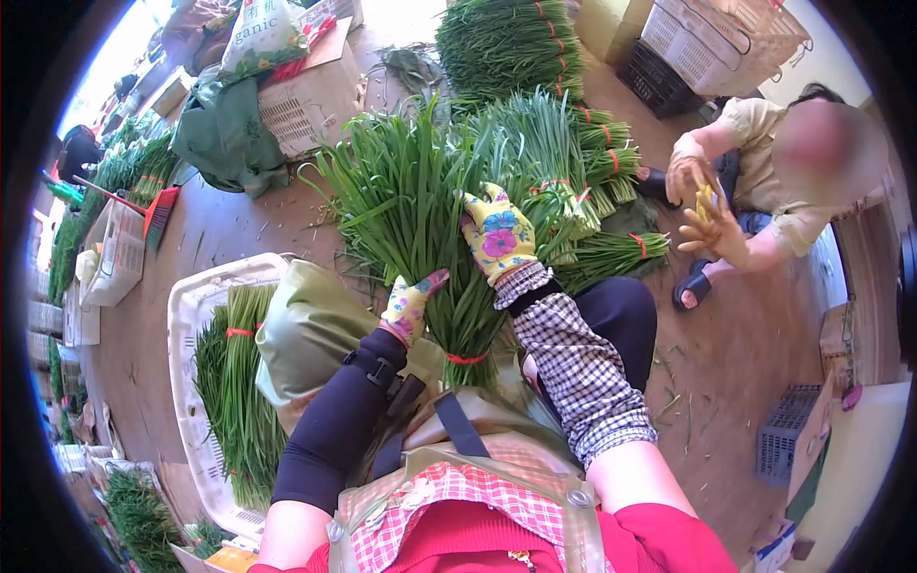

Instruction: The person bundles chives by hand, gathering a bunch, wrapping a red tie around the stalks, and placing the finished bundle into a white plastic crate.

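A large bundle of garlic chives (pixel 457 286) stands in my lap, tied with a red band near its base, its long green leaves fanning away from me. My left hand (pixel 413 306), in a flowered yellow glove, is closed against the left side of the bundle, some of its fingers hidden by leaves. On the right side of the leaves lies my right hand (pixel 501 234), in a matching glove, higher up, with its fingers apart. Beyond it are more leafy bundles (pixel 525 134), and a small red-banded bundle (pixel 621 246) rests on the floor.
To my left, a white crate (pixel 183 334) holds banded bundles. A big stack of bundles (pixel 511 48) stands ahead. At the right sits another person (pixel 764 172) with gloved hands raised. Crates (pixel 716 43) are piled behind them; a red broom (pixel 160 215) stands at the left.
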Motion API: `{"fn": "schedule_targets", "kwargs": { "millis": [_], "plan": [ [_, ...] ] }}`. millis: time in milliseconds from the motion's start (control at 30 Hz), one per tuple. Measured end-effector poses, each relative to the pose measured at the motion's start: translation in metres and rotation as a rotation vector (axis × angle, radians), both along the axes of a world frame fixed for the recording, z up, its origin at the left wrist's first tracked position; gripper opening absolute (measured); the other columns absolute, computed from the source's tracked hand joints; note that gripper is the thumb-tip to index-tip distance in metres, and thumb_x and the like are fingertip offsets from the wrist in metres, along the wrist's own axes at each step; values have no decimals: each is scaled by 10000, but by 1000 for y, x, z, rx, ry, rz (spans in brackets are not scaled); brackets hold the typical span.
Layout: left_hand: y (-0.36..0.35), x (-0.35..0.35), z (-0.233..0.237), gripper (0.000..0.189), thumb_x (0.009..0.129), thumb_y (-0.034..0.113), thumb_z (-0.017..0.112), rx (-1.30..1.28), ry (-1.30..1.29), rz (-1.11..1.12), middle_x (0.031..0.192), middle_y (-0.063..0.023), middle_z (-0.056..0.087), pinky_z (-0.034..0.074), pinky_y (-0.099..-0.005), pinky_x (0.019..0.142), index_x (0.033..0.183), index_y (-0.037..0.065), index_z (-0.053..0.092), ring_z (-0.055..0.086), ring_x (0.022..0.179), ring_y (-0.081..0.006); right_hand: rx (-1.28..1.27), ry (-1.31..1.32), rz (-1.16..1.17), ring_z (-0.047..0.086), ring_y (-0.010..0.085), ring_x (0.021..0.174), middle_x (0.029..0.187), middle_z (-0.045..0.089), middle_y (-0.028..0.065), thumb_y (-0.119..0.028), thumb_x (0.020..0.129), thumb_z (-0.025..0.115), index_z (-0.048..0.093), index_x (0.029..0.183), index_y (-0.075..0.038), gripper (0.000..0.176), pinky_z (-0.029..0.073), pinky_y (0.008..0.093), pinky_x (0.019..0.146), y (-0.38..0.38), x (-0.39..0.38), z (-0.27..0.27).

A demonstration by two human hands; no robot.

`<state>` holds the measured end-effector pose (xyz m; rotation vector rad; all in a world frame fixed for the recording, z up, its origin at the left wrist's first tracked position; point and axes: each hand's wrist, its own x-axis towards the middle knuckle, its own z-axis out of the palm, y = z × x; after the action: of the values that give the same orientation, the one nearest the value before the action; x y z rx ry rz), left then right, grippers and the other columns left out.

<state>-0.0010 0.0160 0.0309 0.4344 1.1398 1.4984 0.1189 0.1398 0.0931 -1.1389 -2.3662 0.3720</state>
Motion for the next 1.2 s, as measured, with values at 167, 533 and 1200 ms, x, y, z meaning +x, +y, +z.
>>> {"fn": "schedule_targets", "kwargs": {
  "millis": [167,533,1200],
  "plan": [
    [0,0,-5,359,800,70,630,-38,-9,-17,1058,-32,592,499,-317,774,1145,50,534,579,915,-144,-25,-18,-11,570,342,938,1186,504,190,-186,784,599,597,1013,-152,232,479,410,782,-1,1,7],
    [8,-9,-25,368,764,39,667,-141,-59,209,1007,-60,618,518,-319,719,1109,52,542,612,839,-184,-208,869,-43,571,111,722,833,613,54,-79,860,543,550,1050,18,214,462,245,687,26,5,-17],
    [15,-33,-17,545,723,218,740,-246,175,432,1017,-53,617,478,-319,734,1171,48,480,587,848,-188,-446,-541,312,594,291,924,961,632,126,-401,782,602,632,950,-78,365,466,375,791,-16,53,21]
  ]
}}
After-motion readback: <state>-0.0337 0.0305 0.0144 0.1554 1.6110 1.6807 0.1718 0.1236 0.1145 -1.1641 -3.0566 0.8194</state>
